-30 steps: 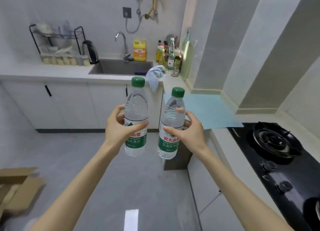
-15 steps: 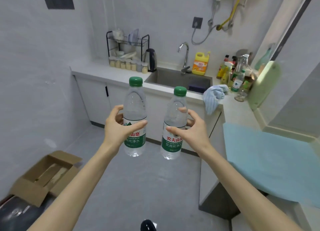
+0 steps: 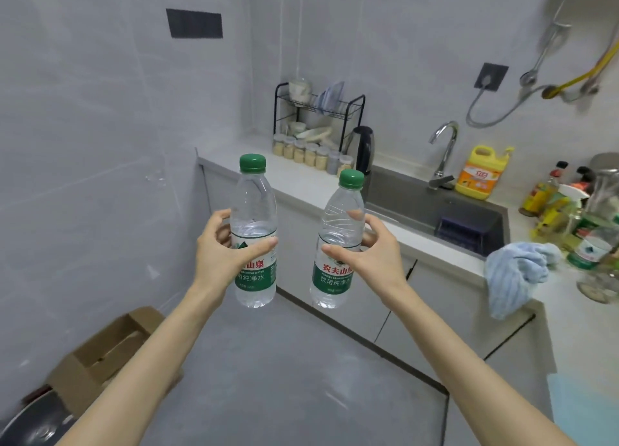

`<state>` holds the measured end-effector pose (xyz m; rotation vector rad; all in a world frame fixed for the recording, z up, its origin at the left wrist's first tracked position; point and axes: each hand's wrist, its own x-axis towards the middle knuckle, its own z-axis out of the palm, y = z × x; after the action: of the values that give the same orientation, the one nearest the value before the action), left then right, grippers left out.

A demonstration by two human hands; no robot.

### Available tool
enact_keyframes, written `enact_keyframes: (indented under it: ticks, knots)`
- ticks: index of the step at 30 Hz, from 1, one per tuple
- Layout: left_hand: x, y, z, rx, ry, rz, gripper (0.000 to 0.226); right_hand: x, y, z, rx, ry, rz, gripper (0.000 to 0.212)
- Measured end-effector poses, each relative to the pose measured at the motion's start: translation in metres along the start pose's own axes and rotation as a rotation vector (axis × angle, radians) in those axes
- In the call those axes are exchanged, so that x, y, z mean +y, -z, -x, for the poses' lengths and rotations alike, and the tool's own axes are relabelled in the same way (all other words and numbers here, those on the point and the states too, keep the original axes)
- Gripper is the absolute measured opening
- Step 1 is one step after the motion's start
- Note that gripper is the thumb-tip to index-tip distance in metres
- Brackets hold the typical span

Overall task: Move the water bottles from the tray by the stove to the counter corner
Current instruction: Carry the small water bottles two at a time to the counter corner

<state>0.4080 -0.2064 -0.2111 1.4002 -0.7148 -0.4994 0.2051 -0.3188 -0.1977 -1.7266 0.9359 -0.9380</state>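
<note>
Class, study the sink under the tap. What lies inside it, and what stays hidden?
Inside the sink, a dark boxy container sits toward its right end. The counter rim in front covers the basin's near wall and the floor just behind it.

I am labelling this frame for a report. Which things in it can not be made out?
Head view only.
- Label of the left bottle: partly under the left hand.
- Label of the right bottle: partly under the right hand.
- The condiments: blurred, cut by the right edge.
- The dark round thing: cut by the bottom-left corner.
- The jars: contents too small.
</note>
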Motion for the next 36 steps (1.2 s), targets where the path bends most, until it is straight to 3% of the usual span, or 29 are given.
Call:
enact_keyframes:
  ticks: [16,36]
  knots:
    - [-0.064,0.033,-0.321,0.037,0.010,-0.019,0.057,0.034,-0.170,-0.304,-0.075,0.015,0.018,0.065]
    - [-0.176,0.011,-0.677,0.027,0.167,-0.087,0.069,0.125,-0.316,-0.653,-0.124,-0.092,-0.020,0.069]
